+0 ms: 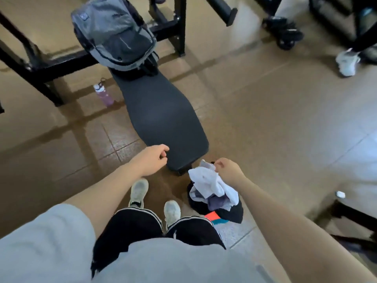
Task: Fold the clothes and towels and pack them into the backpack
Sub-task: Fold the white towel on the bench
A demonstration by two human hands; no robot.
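Clearly little of the job is done. The right hand (228, 172) has its fingers curled round a bundle of unfolded laundry (212, 190): a white towel or shirt on top, with lilac, black and a patch of orange and teal cloth hanging beneath it. The bundle hangs just under and to the inside of that hand, above the floor and beside the person's right shoe (172, 209). The left hand (155, 158) holds nothing; its fingers are loosely curled, and it hovers at the near left corner of the black padded bench (161, 115), though I cannot tell whether it touches the pad.

Beyond both hands the bench runs away from the person, its top bare along its whole length. At its far end, well apart from either hand, sits the grey backpack (114, 33), lying on the pad with its front pocket facing up. Whether its main compartment is unzipped cannot be made out from here. A pink water bottle (104, 94) stands on the floor beyond the left hand, beside the bench.

Judging by this, nothing is folded and nothing packed. What remains, most likely, is to lay the pieces on the pad in front of the hands, fold each one, then carry them to the far end and load the backpack.
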